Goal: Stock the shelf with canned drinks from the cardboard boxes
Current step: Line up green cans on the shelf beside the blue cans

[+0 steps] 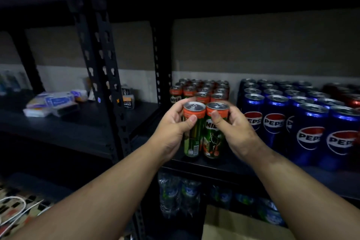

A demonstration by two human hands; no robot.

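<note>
We held 2 Milo cans upright at the shelf (pixel 224 165) front edge, long axes vertical: our left hand (pixel 173 128) gripped the left can (pixel 192 132), our right hand (pixel 233 128) gripped the right can (pixel 213 138), each equally near. The stocked Milo block (pixel 202 89) lay directly behind, so the move looked to be straight back. About 10 Pepsi cans (pixel 292 115) showed clearly; 1 cardboard box (pixel 243 228) sat below.

2 upright green milo cans (pixel 202 132) stand touching at the dark shelf (pixel 224 163) front edge.
</note>
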